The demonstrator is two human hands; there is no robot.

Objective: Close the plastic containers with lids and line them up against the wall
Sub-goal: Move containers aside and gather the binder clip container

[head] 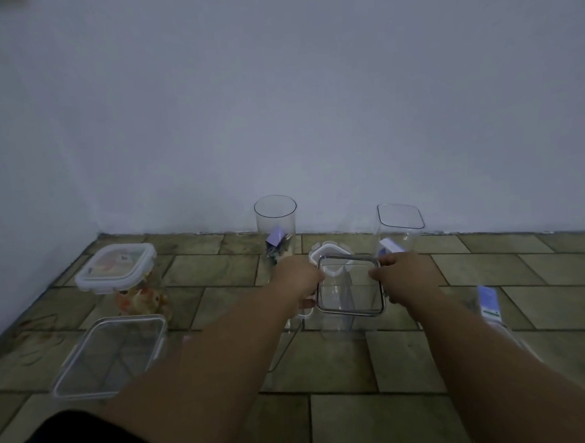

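Near left, a flat clear piece lies on the tiles; tub or lid, I can't tell. Centre now: both hands are on the lid. The left hand has its fingers curled round the lid's left edge, and the right hand pinches the right edge. The lid sits between the two sets of fingertips, over the mouth of the clear tub, and doesn't look seated yet. The job here, I'd say, is to square the corners up, keep the lid level and press both sides down evenly so the grey seal goes in all round. Further back, a closed box is on the left. A round jar, open, and a square jar stand near the wall.
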